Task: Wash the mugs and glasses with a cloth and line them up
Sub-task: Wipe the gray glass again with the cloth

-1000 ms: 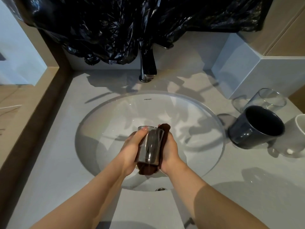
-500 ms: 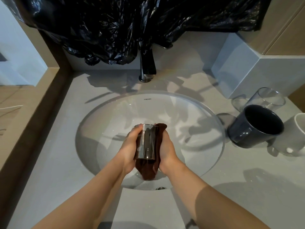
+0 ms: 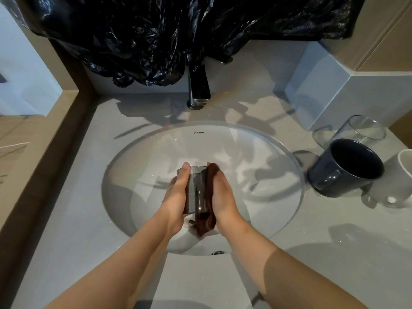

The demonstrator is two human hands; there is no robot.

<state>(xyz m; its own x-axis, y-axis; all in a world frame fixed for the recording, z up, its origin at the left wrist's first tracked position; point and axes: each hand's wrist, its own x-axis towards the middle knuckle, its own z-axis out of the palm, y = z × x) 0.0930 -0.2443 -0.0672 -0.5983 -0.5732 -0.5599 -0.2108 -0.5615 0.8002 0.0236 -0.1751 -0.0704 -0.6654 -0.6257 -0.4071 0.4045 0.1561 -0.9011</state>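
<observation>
Smoky glass (image 3: 197,192) clamped in the left grip (image 3: 176,197), right grip (image 3: 223,195) curled round brown cloth (image 3: 206,226) against its side

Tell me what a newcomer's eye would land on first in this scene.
Over the white sink, the left hand grips a smoky tinted glass while the right hand presses a brown cloth against it. Behind, crumpled black plastic sheeting hangs over the faucet. On the counter at right stand a dark mug and a clear glass.
</observation>
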